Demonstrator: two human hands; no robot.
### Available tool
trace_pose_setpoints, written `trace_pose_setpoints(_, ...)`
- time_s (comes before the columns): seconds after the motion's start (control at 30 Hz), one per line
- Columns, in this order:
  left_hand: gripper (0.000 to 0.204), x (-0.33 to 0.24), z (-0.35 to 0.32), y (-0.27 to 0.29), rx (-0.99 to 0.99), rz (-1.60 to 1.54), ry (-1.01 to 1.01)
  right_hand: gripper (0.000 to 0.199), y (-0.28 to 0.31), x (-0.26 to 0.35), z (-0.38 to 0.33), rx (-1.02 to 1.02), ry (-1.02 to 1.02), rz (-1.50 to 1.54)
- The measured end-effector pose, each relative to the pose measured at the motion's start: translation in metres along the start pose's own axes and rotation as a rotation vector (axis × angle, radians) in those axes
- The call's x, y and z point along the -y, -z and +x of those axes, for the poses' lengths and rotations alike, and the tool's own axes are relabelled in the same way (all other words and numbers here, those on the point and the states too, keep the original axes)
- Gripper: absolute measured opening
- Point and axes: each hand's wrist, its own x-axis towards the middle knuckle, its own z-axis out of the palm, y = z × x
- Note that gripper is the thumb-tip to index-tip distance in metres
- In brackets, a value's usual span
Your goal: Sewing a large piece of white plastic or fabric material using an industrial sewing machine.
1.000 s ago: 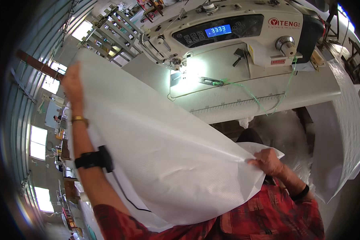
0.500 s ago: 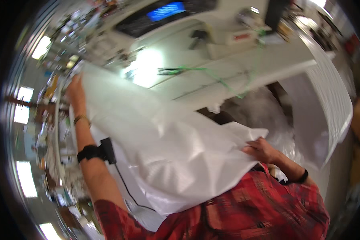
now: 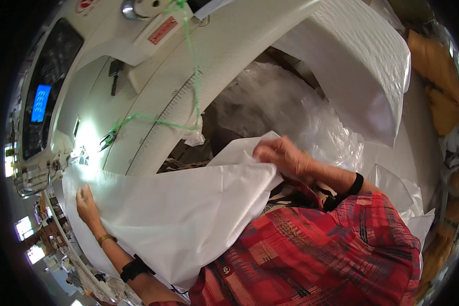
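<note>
So the big white sheet of woven fabric (image 3: 173, 214) is spread across the lap, just below the white sewing-machine counter (image 3: 229, 66). Left hand (image 3: 86, 206) lies flat on the far edge with fingers spread, pinning it down. Right hand (image 3: 285, 155) pinches the near corner between thumb and fingers. Looks to me like the lining-up step before stitching. Next move probably calls for matching both edges and feeding them up toward the needle without wrinkles.

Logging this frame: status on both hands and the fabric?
Left hand flat on white fabric sheet near the sewing machine. Right hand pinching the sheet's far corner. Green thread trails across the machine bed; nothing blocking.
</note>
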Motion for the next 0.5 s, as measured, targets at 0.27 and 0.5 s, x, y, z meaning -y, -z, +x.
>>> trace_pose_setpoints(0.27,0.055,0.02,0.014,0.012,0.252,-0.269,0.063,0.027,0.102,-0.173,-0.034,0.044,-0.452,-1.24)
trace_pose_setpoints(0.5,0.048,0.006,0.013,0.039,0.277,-0.253,0.057,0.015,0.125,-0.24,-0.049,0.359,-0.357,-1.555)
